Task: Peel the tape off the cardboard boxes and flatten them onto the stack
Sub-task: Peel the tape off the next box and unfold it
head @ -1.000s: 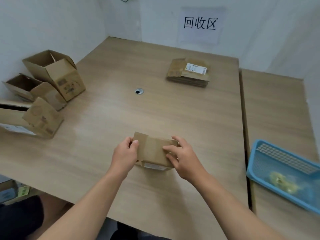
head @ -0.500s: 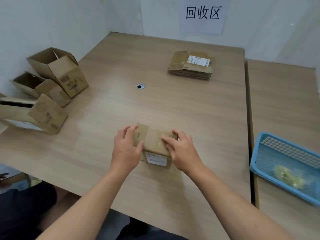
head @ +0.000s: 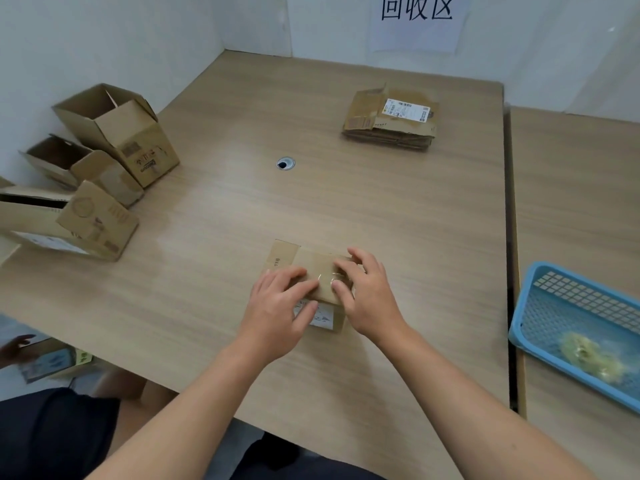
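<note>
A small brown cardboard box [head: 317,266] with a white label on its front face sits near the table's front edge. My left hand [head: 277,313] grips its left side, fingers on top and thumb across the label. My right hand [head: 370,299] has its fingers curled over the top right of the box, and its fingertips pinch at the shiny clear tape [head: 325,277] there. A stack of flattened boxes [head: 391,123] lies at the far right of the table.
Three open cardboard boxes [head: 117,133] [head: 79,164] [head: 69,223] stand along the left edge. A blue basket [head: 588,282] holding crumpled tape sits on the adjoining table to the right. A cable hole [head: 285,163] marks the table's middle. Another person's hand [head: 17,344] shows at lower left.
My left hand slid from the box's left end onto its top and front. My right hand's fingers moved to the tape on top. The box turned slightly.
</note>
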